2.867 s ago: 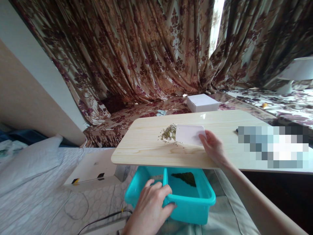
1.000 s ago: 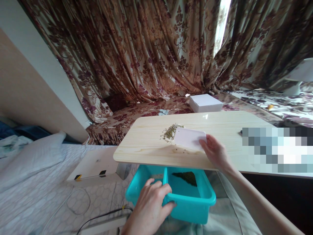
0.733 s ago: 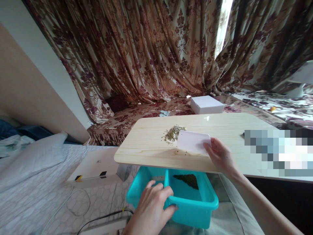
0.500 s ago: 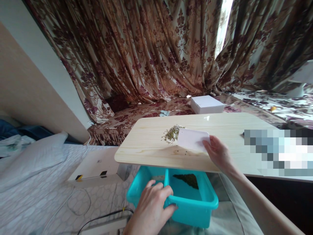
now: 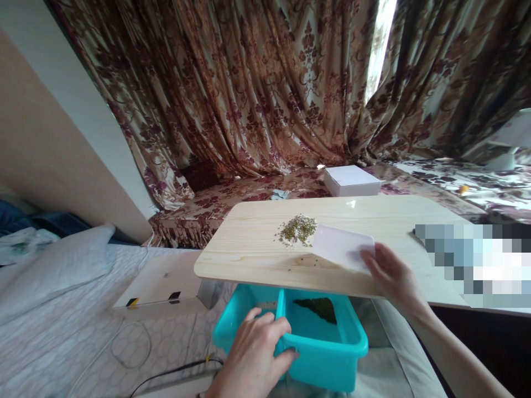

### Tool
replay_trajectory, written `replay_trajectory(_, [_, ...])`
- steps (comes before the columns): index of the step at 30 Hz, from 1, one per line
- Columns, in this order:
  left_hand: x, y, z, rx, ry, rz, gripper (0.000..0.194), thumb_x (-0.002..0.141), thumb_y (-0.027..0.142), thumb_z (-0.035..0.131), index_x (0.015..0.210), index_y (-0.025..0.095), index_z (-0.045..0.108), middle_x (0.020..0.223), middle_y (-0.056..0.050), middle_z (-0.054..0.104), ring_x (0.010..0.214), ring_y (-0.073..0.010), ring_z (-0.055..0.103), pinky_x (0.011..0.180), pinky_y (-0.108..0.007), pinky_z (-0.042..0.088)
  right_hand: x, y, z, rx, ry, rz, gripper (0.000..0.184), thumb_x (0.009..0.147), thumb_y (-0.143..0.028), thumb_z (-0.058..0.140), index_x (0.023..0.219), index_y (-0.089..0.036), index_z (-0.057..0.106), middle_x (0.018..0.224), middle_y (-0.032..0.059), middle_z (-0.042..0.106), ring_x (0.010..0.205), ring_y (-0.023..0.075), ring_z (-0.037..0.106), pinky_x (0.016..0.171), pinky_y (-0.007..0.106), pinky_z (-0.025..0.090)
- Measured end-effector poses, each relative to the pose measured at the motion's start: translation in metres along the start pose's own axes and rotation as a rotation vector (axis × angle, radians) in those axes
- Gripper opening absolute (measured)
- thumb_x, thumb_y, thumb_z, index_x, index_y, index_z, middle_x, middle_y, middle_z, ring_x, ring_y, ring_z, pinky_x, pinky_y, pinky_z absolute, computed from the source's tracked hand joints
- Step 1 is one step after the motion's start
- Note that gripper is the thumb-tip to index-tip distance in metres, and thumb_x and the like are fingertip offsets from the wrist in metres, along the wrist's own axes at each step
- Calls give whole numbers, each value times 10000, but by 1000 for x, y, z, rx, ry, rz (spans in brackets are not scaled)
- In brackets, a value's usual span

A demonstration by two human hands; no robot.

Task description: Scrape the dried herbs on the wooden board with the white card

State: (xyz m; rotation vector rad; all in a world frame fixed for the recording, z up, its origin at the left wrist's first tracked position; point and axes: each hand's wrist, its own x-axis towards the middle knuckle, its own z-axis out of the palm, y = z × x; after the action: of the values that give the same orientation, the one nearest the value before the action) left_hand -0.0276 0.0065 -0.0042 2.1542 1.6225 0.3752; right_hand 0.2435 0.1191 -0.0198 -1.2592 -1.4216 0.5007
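My right hand pinches the near right corner of a thin white plastic scraper. The scraper's far edge touches the right side of a pile of small green and pale grains on the light wooden tabletop. A few dark grains lie scattered in front of the pile. Below the table's front edge sits a turquoise two-compartment bin. Its right compartment holds a heap of dark green grains; a few pale bits show in the left one. My left hand grips the bin at its front rim and divider.
Behind the table stands a white box on a flowered cover, with a small pale cloth near it. To the left, a flat white carton lies on the quilted bed beside cables. A blurred-out patch covers the table's right end.
My right hand has drawn the scraper a little to the right and nearer to me, exposing more of the pile. My left hand keeps its hold on the bin.
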Motion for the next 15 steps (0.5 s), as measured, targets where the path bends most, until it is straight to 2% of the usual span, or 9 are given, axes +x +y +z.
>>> replay_trajectory(3, [-1,-1,-1,-6,4,-5,101,778,221,669,834,252,591,846,38,590,924,-178,547,1011,-351,264,-14,-5,-2,-12,10,-5,224,761,-437,588,788,-215,584,650,20,623,580,162,580,500,241,468])
replay_trajectory(7, [-3,-2,-2,-15,12,-15,87,786,237,659,842,252,594,860,33,597,939,-184,544,1021,-355,257,-29,-14,4,80,-45,19,222,756,-438,597,833,-230,589,704,36,653,654,187,620,533,247,502])
replay_trajectory(15, [-5,-6,-4,-13,18,-24,64,800,252,635,849,257,595,863,29,595,943,-186,542,1014,-354,267,-8,-9,18,66,-44,-21,240,747,-463,606,754,-227,560,649,20,619,587,161,585,508,234,486])
